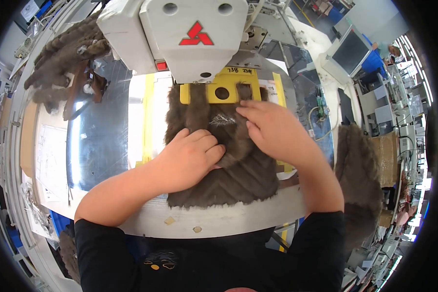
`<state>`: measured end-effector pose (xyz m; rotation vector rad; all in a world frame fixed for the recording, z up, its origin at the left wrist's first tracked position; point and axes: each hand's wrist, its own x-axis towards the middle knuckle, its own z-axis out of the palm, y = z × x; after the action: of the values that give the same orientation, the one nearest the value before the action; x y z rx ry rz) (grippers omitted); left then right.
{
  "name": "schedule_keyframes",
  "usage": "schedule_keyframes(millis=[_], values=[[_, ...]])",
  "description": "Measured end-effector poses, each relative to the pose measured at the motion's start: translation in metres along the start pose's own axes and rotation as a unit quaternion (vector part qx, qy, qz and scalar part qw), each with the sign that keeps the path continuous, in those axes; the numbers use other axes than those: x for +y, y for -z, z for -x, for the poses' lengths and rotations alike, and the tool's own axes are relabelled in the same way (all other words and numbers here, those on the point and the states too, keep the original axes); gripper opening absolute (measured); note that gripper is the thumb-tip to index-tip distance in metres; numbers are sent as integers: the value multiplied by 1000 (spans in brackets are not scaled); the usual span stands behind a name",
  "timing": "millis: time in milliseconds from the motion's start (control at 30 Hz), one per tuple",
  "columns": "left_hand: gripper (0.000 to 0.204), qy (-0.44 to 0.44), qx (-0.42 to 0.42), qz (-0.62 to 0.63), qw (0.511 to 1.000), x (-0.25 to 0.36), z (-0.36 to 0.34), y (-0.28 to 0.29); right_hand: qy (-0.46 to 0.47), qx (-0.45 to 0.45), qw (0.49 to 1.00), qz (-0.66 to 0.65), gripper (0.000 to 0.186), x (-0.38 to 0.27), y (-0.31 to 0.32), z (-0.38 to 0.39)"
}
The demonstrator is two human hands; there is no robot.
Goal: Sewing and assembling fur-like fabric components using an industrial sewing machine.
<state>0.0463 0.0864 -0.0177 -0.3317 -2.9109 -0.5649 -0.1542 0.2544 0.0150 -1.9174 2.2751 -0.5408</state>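
Note:
A brown fur piece with V-shaped ridges lies below the white head of a sewing machine. Across its far end is a yellow plate with a round hole; two narrow fur strips pass over the plate. White threads show in a patch near the middle of the fur. My left hand is closed, its curled fingers gripping a fold of fur left of centre. My right hand rests with outstretched fingertips on the right strip, close to the plate's edge, thumb apart. The fingertips' undersides are hidden.
The pale table edge curves in front of me. More brown fur lies at the far left and hangs at the right. A monitor stands at the back right. Paper sheets lie at the left.

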Motion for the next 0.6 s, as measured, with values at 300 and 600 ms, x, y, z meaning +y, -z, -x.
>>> schedule_keyframes(millis=[300,600], values=[[28,-97,78,-11,992,-1,3,-9,-40,12,998,57,44,-56,-10,59],[21,-169,134,87,973,17,17,-7,-185,100,966,-151,48,-58,8,71]])
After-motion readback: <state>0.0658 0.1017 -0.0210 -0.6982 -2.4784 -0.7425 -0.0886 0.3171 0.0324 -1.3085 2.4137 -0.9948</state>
